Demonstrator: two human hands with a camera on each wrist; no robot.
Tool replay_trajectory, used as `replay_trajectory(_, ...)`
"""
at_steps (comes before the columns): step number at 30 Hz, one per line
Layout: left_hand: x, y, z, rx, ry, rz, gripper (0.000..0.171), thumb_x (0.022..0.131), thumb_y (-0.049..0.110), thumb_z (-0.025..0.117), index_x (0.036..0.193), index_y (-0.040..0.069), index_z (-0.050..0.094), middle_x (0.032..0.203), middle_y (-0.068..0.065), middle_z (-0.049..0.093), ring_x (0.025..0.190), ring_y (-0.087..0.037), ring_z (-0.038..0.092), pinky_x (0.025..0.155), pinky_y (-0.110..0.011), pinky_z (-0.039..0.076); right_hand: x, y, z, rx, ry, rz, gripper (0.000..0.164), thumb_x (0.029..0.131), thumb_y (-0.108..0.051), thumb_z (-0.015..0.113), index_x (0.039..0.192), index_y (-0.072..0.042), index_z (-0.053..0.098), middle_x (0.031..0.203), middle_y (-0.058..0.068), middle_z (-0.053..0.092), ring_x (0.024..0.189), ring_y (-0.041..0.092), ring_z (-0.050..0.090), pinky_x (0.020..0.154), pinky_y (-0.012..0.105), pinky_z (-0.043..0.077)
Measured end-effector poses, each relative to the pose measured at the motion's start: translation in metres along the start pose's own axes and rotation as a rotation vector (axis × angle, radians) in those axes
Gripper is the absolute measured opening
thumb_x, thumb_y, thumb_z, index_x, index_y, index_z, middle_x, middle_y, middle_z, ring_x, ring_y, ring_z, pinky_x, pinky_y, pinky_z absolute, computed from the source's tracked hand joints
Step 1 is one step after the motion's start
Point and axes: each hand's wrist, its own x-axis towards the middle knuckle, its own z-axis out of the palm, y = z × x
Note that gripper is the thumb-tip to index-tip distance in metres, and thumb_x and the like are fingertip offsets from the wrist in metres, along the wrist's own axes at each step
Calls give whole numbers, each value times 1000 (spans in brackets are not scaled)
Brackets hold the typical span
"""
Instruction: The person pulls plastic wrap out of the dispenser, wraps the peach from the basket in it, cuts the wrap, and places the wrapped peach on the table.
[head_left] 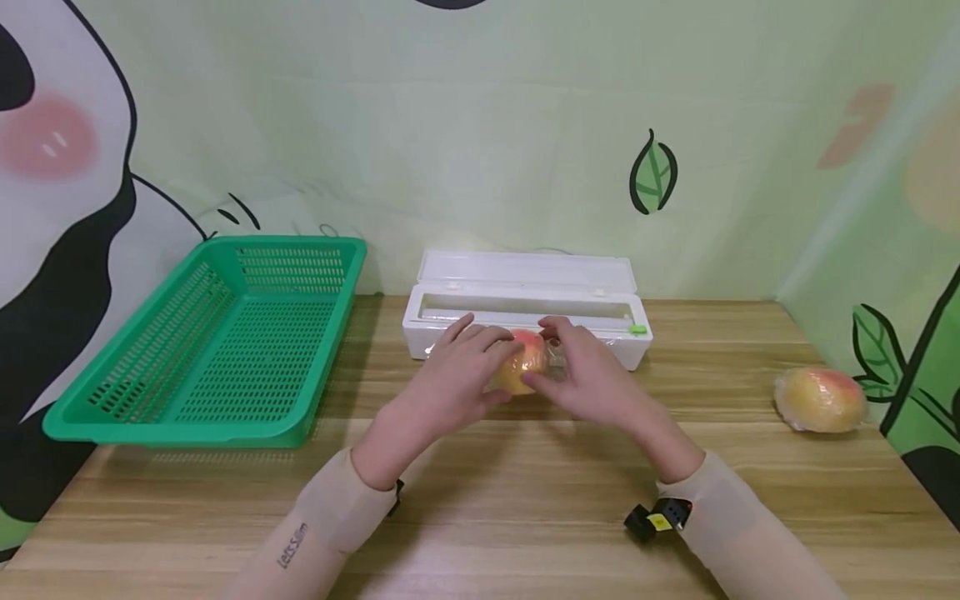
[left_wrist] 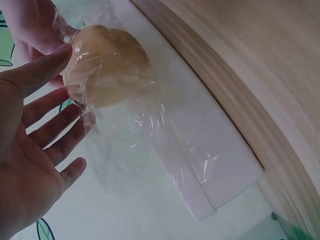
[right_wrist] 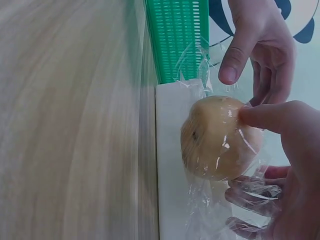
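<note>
A red-and-yellow peach (head_left: 525,363) is held up in front of the white cling film box (head_left: 528,304), with clear film (left_wrist: 150,125) draped around it and trailing off beside it. My right hand (head_left: 592,371) grips the peach; in the right wrist view its thumb (right_wrist: 265,116) presses on the fruit and the fingers curl beneath, among crumpled film. On the other side is my left hand (head_left: 461,367), its fingers spread and relaxed. Its thumb (right_wrist: 236,62) appears slightly apart from the fruit, near the loose film. The box's lid stands raised at the back.
A green plastic basket (head_left: 300,417) stands on the left of the wooden table (head_left: 517,517). Another wrapped peach (head_left: 821,400) lies near the right edge. Behind the table hangs a printed cloth (head_left: 487,158) with leaf pictures.
</note>
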Motion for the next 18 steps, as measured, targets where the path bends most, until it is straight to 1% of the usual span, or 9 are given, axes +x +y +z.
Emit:
replay_trajectory(3, 0, 0, 0, 2, -1, -1, 65, 78, 35, 84, 134, 12, 58, 131, 1, 53, 126, -15, 47, 113, -43, 16, 0, 1, -1, 17, 3, 21, 68, 87, -45, 72, 131, -1, 43, 124, 11, 56, 113, 26, 57, 92, 36, 45)
replay_trajectory(5, 0, 0, 0, 5, -5, -6, 69, 79, 35, 84, 137, 11, 56, 134, 0, 52, 128, -15, 45, 112, -43, 16, 1, 1, -2, 22, 5, 26, 64, 89, -47, 70, 128, -3, 43, 122, 11, 56, 111, 25, 58, 91, 36, 46)
replay_trajectory(8, 1, 1, 0, 17, -8, -13, 73, 80, 36, 83, 141, 10, 52, 137, -1, 50, 130, -16, 44, 112, -43, 17, 1, 1, -2, 17, 18, 12, 57, 91, -47, 66, 123, -5, 47, 116, 7, 57, 105, 24, 59, 86, 34, 47)
replay_trajectory(11, 1, 2, 1, 29, -2, -17, 75, 81, 35, 82, 143, 8, 50, 139, -3, 49, 131, -18, 44, 111, -45, 19, 1, 2, -1, 11, 40, -20, 51, 93, -45, 66, 121, -5, 50, 113, 4, 55, 101, 23, 58, 83, 32, 47)
replay_trajectory(15, 3, 3, 1, 33, 14, -34, 78, 80, 36, 83, 144, 7, 48, 139, -4, 48, 130, -20, 44, 110, -45, 23, 1, 1, -1, -11, 70, -43, 48, 95, -45, 63, 120, -5, 53, 118, 4, 52, 104, 23, 56, 86, 32, 46)
replay_trajectory(18, 5, 4, 3, 37, 26, -55, 81, 79, 38, 83, 144, 7, 46, 139, -5, 47, 128, -22, 46, 108, -45, 25, 2, 0, -2, -27, 83, -29, 49, 96, -48, 59, 121, -6, 55, 122, 6, 53, 107, 23, 56, 88, 34, 46)
